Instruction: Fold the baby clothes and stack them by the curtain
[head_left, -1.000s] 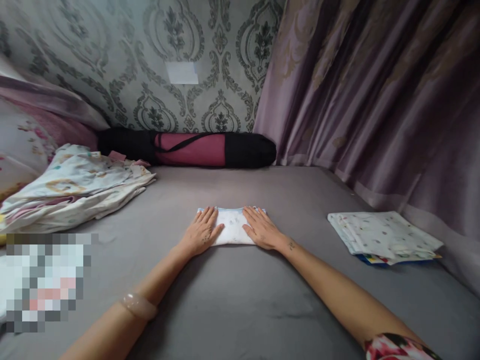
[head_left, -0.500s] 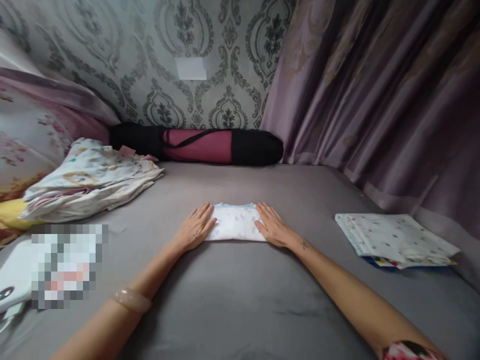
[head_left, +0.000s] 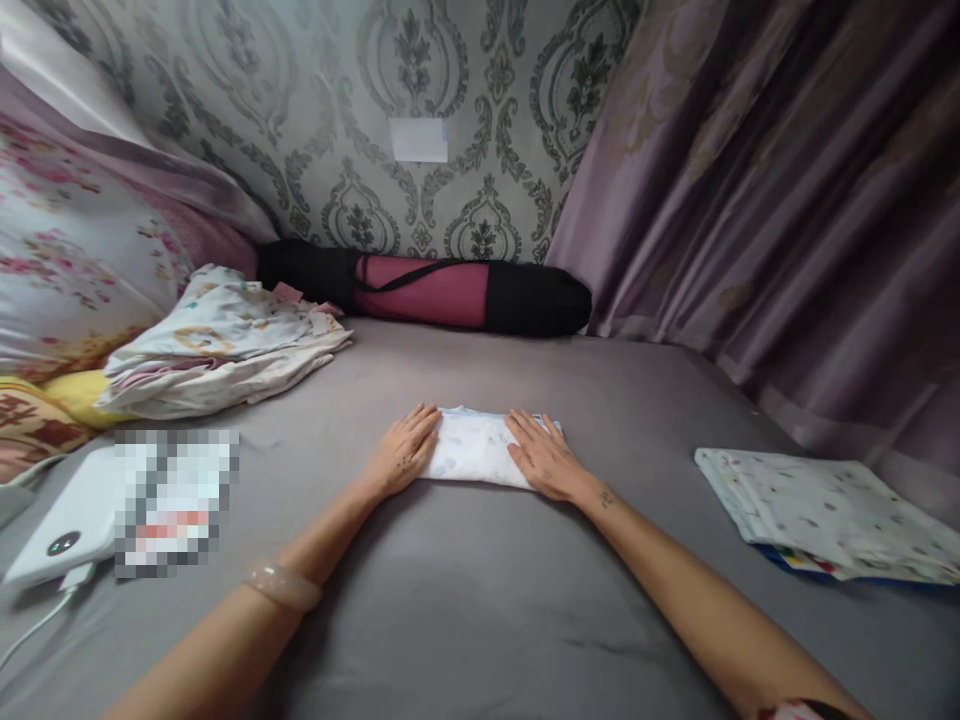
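A small folded white cloth with a faint print (head_left: pixel 474 448) lies on the grey bed sheet (head_left: pixel 480 600) in the middle of the view. My left hand (head_left: pixel 400 453) lies flat on its left end, fingers stretched out. On its right end my right hand (head_left: pixel 541 457) rests the same way, palm down and fingers together. Neither hand grips the cloth. A pale bangle sits on my left wrist.
A stack of folded printed cloths (head_left: pixel 825 512) lies at the right by the purple curtain (head_left: pixel 787 200). Loose unfolded clothes (head_left: pixel 225 345) are heaped at the left beside floral pillows (head_left: pixel 67 260). A black and maroon roll bag (head_left: pixel 442 292) lies against the wall. A white device with a cable (head_left: pixel 64 520) sits near left.
The view has shifted left and slightly down. Both hands stay flat on the folded cloth, sliding a little over its ends; the cloth itself has not moved.
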